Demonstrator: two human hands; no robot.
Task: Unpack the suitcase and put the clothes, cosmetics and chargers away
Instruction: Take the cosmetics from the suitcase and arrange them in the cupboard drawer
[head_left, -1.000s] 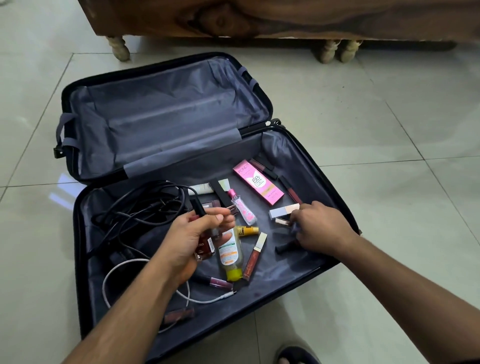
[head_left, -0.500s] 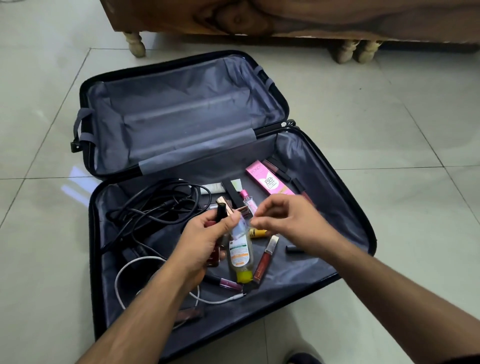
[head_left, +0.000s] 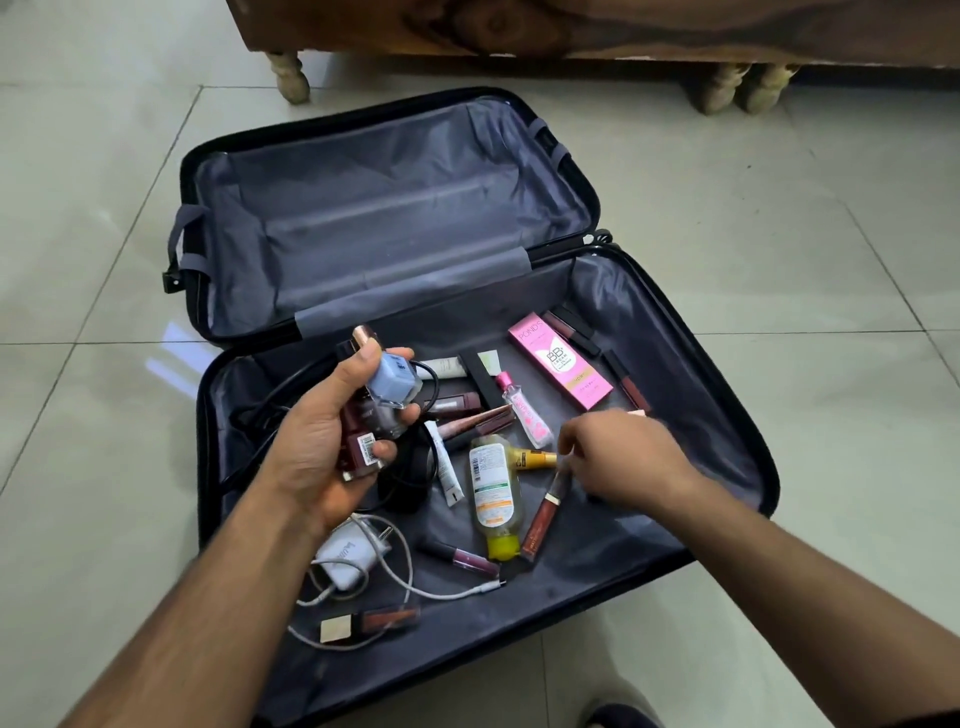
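A: Pale tiled floor (head_left: 779, 208), a wooden bed frame (head_left: 571, 26) at the top, and your suitcase (head_left: 748, 415) lies open between. What has changed?

B: A second ago your right hand (head_left: 618, 457) was passing something across. Now it is back down over the lining, blurred, fingers curled toward the brown lip gloss (head_left: 545, 512); I cannot tell if you pinch it yet.

A: And the left?

B: Your left hand (head_left: 332, 452) grips a bunch of small bottles, now with a blue-capped bottle (head_left: 392, 384) on top.

A: So?

B: The gathering is working, but that hand looks nearly full. The pink box (head_left: 563, 364), yellow-capped bottle (head_left: 493, 488), white charger (head_left: 345, 558) and black cables (head_left: 415, 478) remain inside.
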